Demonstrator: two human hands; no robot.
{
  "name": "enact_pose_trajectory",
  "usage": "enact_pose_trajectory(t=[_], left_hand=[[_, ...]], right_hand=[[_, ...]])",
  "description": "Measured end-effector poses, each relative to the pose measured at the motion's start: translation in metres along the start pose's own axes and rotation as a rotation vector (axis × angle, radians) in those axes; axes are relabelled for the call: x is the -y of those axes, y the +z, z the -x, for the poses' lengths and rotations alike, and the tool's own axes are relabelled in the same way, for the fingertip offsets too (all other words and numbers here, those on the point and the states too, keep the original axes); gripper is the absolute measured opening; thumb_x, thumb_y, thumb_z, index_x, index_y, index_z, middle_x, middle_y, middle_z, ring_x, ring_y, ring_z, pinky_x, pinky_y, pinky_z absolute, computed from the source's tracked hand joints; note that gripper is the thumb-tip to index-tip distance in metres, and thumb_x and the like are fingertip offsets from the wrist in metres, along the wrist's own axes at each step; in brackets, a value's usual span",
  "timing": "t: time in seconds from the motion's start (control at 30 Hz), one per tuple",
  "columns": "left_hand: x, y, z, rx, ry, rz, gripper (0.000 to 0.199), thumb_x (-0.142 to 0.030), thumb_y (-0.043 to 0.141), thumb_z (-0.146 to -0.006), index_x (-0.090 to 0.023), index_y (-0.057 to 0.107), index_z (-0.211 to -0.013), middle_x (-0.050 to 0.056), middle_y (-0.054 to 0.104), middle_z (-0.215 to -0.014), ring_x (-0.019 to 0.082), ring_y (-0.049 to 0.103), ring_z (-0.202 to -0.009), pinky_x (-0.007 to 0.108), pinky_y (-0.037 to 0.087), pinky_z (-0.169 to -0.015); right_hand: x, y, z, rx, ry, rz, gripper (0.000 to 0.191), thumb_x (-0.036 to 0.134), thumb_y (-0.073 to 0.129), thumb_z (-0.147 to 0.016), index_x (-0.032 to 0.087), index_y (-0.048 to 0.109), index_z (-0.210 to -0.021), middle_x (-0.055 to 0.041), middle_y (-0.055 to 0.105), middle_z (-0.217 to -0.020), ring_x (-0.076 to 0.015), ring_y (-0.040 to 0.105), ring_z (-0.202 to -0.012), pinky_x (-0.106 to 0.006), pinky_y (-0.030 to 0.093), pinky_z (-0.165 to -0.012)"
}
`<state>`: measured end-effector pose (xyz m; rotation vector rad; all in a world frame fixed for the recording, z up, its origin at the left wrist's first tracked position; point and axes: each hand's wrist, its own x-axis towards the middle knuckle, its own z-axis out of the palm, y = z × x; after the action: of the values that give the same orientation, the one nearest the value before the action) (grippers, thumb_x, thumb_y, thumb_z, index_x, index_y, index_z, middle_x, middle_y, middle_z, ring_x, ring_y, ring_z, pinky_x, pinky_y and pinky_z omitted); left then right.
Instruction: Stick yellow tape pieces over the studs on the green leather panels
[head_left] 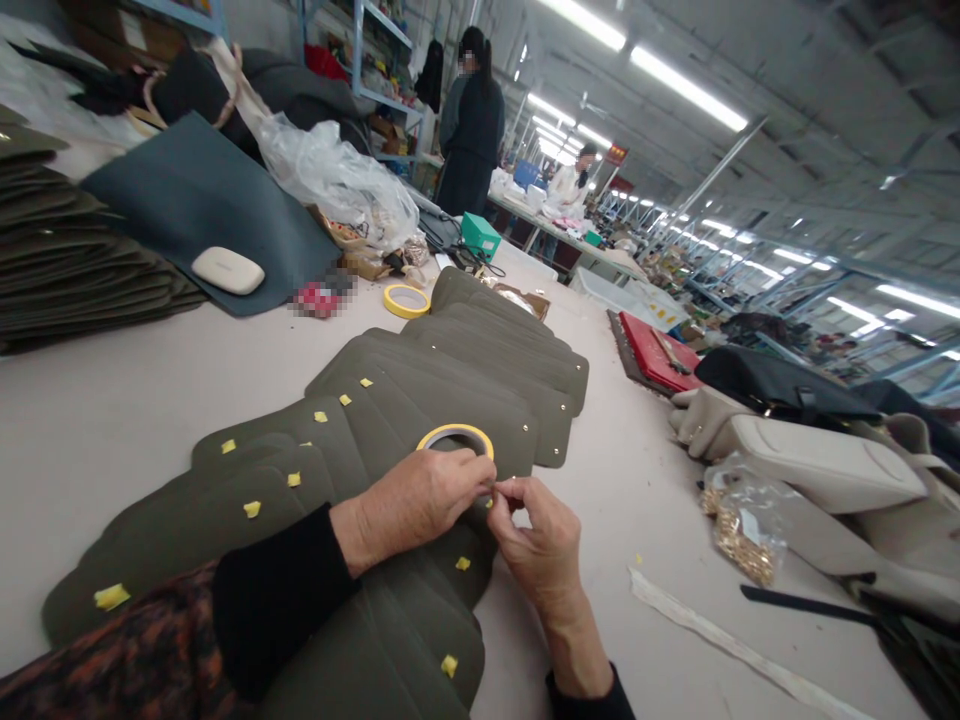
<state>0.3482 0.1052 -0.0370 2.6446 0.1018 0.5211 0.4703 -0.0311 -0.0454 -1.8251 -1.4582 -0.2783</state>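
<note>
My left hand [424,500] is closed, its thumb and fingertips pinched together over the stacked panels. Right behind its knuckles sits a roll of yellow tape [454,432]; my hand hides the roll's near side, so I cannot tell whether it grips it. My right hand [541,548] pinches thumb against forefinger, meeting the left fingertips. What lies between the fingertips is too small to name. Below them spread overlapping dark olive panels [360,460] with rounded corners. Small yellow tape pieces [252,510] are stuck on several, and small metal studs [525,428] show near the right-hand edges.
Another tape roll [406,301] lies farther back on the table [600,500]. At left are a panel stack [67,250] and a white case [228,270]. Cream bags [817,460], a packet of gold hardware [746,535] and a pale strip [720,635] lie right. Two people [472,130] stand beyond.
</note>
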Motion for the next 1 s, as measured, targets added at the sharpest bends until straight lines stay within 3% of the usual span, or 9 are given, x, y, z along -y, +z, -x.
enact_pose_trajectory(t=[0.07,0.2,0.3,0.43,0.63,0.8,1.0], left_hand=[[-0.001,0.0,-0.002,-0.022,-0.002,-0.07,0.014,-0.016,0.042,-0.093,-0.018,0.056,-0.09,0.001,0.058,-0.082,0.015,0.057,-0.074,0.025,0.045,-0.066],[-0.005,0.001,-0.002,-0.139,0.038,-0.159,0.02,-0.014,0.038,-0.092,-0.018,0.055,-0.082,0.002,0.055,-0.076,0.015,0.053,-0.066,0.025,0.041,-0.058],[-0.008,0.004,0.0,-0.199,0.066,-0.168,0.021,-0.016,0.038,-0.093,-0.018,0.053,-0.079,0.001,0.054,-0.075,0.014,0.052,-0.065,0.025,0.04,-0.057],[-0.009,0.008,0.003,-0.085,0.027,-0.214,0.015,-0.016,0.042,-0.094,-0.018,0.054,-0.085,0.001,0.056,-0.077,0.014,0.055,-0.069,0.023,0.041,-0.059],[-0.007,0.008,-0.001,0.117,-0.066,-0.312,0.006,-0.013,0.052,-0.09,-0.018,0.055,-0.088,0.003,0.059,-0.08,0.018,0.057,-0.074,0.026,0.044,-0.057],[-0.009,0.008,-0.002,0.133,-0.067,-0.299,0.006,-0.014,0.053,-0.089,-0.018,0.056,-0.087,0.004,0.059,-0.082,0.021,0.057,-0.076,0.029,0.045,-0.059],[-0.009,0.009,-0.001,0.134,-0.058,-0.313,0.01,-0.01,0.051,-0.088,-0.018,0.055,-0.088,0.004,0.059,-0.082,0.021,0.056,-0.074,0.03,0.045,-0.058]], right_hand=[[0.005,0.0,-0.002,0.011,0.135,-0.07,0.013,0.019,0.053,-0.079,0.019,0.066,-0.076,-0.0009,0.066,-0.066,-0.0118,0.059,-0.056,-0.023,0.048,-0.059],[0.013,0.002,-0.011,0.019,0.54,-0.44,0.014,0.029,0.058,-0.077,0.019,0.062,-0.068,0.0023,0.061,-0.054,-0.0118,0.056,-0.047,-0.022,0.048,-0.048],[0.001,0.004,-0.015,-0.026,0.73,-0.59,0.017,0.033,0.064,-0.072,0.017,0.061,-0.065,0.0032,0.059,-0.05,-0.0117,0.055,-0.043,-0.023,0.05,-0.045],[-0.031,0.0,-0.012,-0.077,0.871,-0.613,0.026,0.039,0.072,-0.067,0.014,0.066,-0.07,0.0005,0.061,-0.055,-0.0124,0.057,-0.048,-0.025,0.053,-0.046],[-0.045,-0.004,-0.006,0.141,0.844,-0.563,0.03,0.043,0.07,-0.069,0.013,0.066,-0.07,0.0007,0.06,-0.053,-0.0098,0.052,-0.041,-0.021,0.045,-0.04],[-0.041,0.0,-0.006,0.177,0.729,-0.296,0.026,0.042,0.062,-0.075,0.017,0.067,-0.07,0.0008,0.061,-0.052,-0.012,0.053,-0.041,-0.023,0.043,-0.042],[-0.04,0.004,-0.012,0.211,0.497,0.043,0.021,0.032,0.053,-0.077,0.021,0.066,-0.065,-0.0018,0.07,-0.065,-0.0175,0.063,-0.059,-0.028,0.046,-0.06]])
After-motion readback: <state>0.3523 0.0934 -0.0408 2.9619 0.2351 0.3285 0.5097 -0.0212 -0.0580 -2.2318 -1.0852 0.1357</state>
